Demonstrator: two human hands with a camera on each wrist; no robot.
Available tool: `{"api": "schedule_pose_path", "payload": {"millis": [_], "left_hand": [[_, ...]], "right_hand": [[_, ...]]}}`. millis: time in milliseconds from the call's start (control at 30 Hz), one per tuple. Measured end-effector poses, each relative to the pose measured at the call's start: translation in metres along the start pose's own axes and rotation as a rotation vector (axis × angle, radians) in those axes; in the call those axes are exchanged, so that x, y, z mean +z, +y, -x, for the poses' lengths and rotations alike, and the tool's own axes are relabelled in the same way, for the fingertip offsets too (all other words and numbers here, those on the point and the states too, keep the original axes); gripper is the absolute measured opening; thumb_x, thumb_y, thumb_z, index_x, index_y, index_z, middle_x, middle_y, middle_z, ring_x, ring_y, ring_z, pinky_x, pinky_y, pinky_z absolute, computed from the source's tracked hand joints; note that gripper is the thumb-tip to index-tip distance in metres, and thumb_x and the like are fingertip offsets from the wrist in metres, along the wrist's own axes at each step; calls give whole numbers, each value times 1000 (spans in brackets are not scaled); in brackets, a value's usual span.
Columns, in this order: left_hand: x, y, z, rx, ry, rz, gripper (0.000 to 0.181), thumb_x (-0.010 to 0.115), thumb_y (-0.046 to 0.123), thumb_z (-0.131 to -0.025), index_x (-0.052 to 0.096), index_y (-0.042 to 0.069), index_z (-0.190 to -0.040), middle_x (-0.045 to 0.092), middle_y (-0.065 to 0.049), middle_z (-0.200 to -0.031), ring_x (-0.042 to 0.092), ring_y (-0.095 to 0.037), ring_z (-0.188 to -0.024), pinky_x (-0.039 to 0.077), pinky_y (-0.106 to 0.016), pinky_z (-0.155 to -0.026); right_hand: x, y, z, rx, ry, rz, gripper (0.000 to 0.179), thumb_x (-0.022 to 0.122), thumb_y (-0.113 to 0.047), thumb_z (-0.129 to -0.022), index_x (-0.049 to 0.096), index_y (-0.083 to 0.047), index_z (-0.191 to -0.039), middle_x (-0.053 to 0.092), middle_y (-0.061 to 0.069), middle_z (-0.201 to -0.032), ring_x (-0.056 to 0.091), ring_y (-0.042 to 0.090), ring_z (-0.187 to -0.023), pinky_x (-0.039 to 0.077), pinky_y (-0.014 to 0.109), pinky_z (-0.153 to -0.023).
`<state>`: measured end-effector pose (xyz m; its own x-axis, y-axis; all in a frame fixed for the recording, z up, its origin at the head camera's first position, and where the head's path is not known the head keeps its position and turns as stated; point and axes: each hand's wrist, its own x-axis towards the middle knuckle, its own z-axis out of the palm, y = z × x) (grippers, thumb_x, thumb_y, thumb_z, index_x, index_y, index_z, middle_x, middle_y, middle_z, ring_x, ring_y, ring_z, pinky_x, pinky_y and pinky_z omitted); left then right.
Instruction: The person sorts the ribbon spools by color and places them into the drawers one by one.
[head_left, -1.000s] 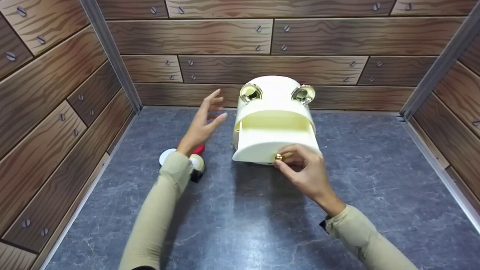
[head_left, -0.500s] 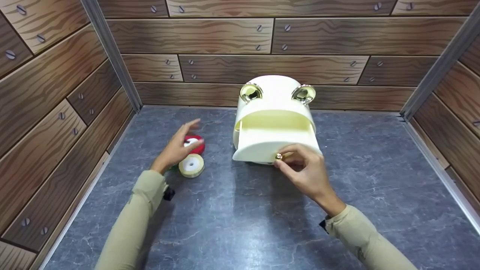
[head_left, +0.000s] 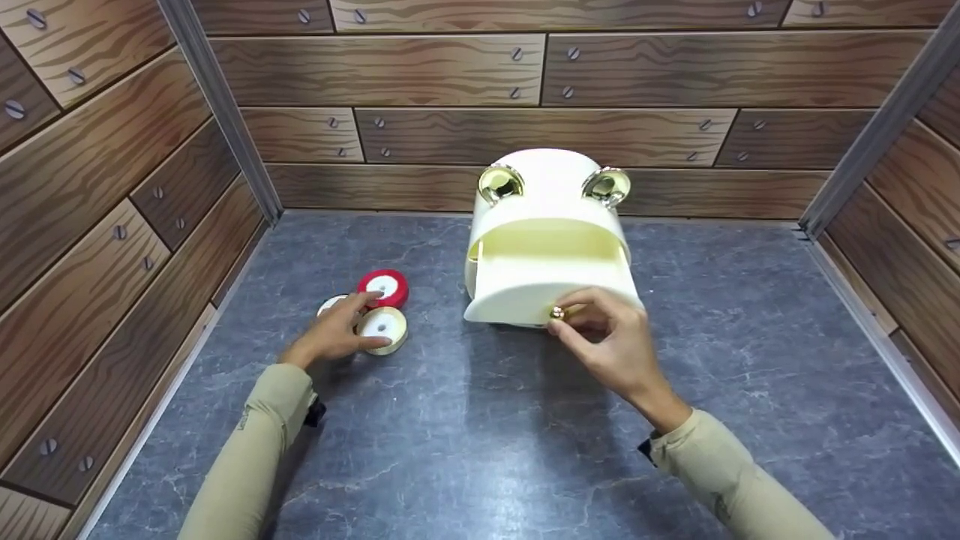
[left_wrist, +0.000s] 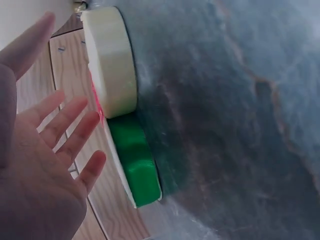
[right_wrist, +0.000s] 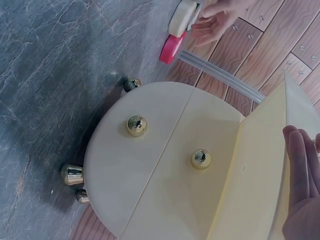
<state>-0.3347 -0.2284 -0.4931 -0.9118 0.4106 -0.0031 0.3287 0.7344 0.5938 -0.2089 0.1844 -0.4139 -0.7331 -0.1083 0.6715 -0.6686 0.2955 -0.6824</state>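
Observation:
My left hand (head_left: 334, 334) hovers over a cluster of ribbon spools, its fingers spread and relaxed. In the left wrist view a gap shows between that hand and the cream ribbon spool (left_wrist: 117, 62) and green ribbon spool (left_wrist: 135, 160). A red ribbon spool (head_left: 399, 291) lies just beyond the cream one; the green spool is mostly hidden under the hand in the head view. My right hand (head_left: 611, 341) pinches the gold knob (head_left: 556, 313) of the top drawer (head_left: 510, 304), which is pulled out from a cream rounded cabinet (head_left: 553, 169).
Two gold ear-like pieces, a left one (head_left: 500, 185) and a right one (head_left: 607, 187), top the cabinet. Below the pulled drawer, two drawer fronts with gold knobs (right_wrist: 137, 126) are closed. Short gold feet (right_wrist: 73, 174) carry the cabinet. Wood-patterned walls (head_left: 450, 71) enclose the dark marbled surface (head_left: 465, 420).
My left hand has moved down and toward me, from beside the cabinet to above the spools, uncovering the red and cream ones. The right hand stays on the knob; the drawer has not moved.

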Motion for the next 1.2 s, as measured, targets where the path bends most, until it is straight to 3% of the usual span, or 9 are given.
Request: {"api": "schedule_pose_path", "payload": {"millis": [133, 367, 567, 767, 1200], "left_hand": [[3, -1, 0, 5, 14, -21, 89, 90, 36, -80, 47, 7, -152, 53, -20, -148, 48, -40, -138, 36, -60, -116], [9, -4, -1, 63, 57, -163, 93, 97, 37, -69, 54, 3, -144, 58, -20, -140, 49, -43, -135, 33, -65, -115], [12, -3, -3, 70, 90, -222, 87, 98, 35, -66, 59, 1, -137, 60, -20, -132, 53, -43, -128, 37, -64, -111], [15, 0, -6, 73, 104, -229, 84, 99, 34, -63, 62, 1, -130, 60, -19, -126, 54, -42, -122, 39, -61, -108], [16, 4, -8, 43, 62, -238, 81, 100, 36, -60, 63, 3, -124, 58, -17, -124, 50, -39, -121, 39, -57, -107]], "right_hand": [[0, 0, -1, 6, -2, 0, 21, 82, 7, -83, 73, -5, -98, 76, 7, -92, 76, 12, -76, 62, 24, -68], [-1, -1, -2, 7, -6, -3, 20, 81, 6, -84, 73, -6, -98, 76, 7, -92, 75, 11, -76, 62, 24, -69], [0, 0, -1, -5, -5, 1, 20, 81, 6, -84, 73, -6, -98, 75, 7, -92, 75, 11, -76, 61, 23, -68], [0, 0, -1, 5, -3, 7, 20, 81, 5, -84, 73, -6, -98, 76, 6, -92, 76, 12, -76, 62, 23, -68], [0, 1, 0, 24, 1, -2, 22, 82, 6, -83, 73, -5, -99, 76, 8, -93, 76, 12, -77, 62, 25, -69]]}}
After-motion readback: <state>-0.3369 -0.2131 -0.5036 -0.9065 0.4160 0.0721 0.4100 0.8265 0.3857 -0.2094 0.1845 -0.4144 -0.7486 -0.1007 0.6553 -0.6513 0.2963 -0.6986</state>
